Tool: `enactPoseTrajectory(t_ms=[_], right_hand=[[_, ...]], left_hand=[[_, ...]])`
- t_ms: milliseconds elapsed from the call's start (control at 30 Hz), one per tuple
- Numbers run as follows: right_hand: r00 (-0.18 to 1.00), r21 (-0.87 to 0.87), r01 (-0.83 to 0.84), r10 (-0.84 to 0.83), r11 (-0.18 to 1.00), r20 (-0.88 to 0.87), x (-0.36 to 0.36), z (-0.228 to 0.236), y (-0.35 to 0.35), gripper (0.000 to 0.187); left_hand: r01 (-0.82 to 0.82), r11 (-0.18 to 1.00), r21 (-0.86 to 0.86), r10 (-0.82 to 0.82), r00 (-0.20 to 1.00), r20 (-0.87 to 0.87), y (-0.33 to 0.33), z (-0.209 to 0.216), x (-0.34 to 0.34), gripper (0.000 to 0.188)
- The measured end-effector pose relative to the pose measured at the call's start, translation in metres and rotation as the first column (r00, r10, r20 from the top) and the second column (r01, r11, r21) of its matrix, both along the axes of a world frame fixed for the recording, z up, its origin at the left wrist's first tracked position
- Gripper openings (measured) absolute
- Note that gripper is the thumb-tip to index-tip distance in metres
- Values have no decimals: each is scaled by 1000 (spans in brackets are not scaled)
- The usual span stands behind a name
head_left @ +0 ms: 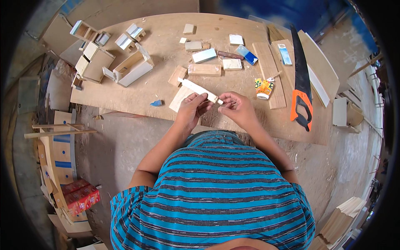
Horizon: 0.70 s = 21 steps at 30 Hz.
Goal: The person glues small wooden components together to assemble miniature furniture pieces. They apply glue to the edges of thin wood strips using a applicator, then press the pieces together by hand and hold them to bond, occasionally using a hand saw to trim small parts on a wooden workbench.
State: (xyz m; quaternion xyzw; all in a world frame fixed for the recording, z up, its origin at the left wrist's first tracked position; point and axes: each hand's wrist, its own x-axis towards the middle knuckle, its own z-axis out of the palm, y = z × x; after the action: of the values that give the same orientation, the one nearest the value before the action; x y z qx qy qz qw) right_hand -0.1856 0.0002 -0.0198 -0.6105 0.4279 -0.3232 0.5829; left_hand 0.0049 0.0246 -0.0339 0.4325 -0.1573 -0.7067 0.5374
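Over the front edge of the worktable, my left hand (192,110) grips a narrow pale wooden strip (196,88) between thumb and fingers. The strip slants from upper left down to lower right. My right hand (239,110) is closed in a pinch at the strip's right end; whether it grips the strip itself or some tiny piece there is too small to make out. A flat light wooden piece (179,99) lies partly under the strip, beside my left hand. Left of that rests a small blue scrap (156,103).
Wood blocks (204,70) and a brown-handled tool (230,55) lie beyond my hands. Small wooden furniture-like pieces (134,66) stand at the left. To the right are a torn yellow cup (263,89), planks (266,68) and a handsaw (301,104) with an orange handle.
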Motion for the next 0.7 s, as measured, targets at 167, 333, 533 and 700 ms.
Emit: enactPoseTrajectory(t_ms=[167, 333, 533, 700], right_hand=[[996, -141, 69, -76, 988, -47, 4, 3, 1, 27], [995, -134, 87, -92, 987, -32, 7, 2, 1, 23], [995, -146, 80, -87, 986, -46, 6, 3, 2, 20], [997, -96, 65, -69, 993, -34, 5, 0, 1, 19]], left_hand=[[-3, 1000, 15, 3, 1000, -27, -1, 0, 1, 11], [-31, 999, -20, 31, 999, -30, -1, -2, -2, 11], [-50, 998, -44, 50, 999, 0, -1, -2, -4, 11], [-62, 995, -81, 63, 998, 16, -1, -5, -5, 12]])
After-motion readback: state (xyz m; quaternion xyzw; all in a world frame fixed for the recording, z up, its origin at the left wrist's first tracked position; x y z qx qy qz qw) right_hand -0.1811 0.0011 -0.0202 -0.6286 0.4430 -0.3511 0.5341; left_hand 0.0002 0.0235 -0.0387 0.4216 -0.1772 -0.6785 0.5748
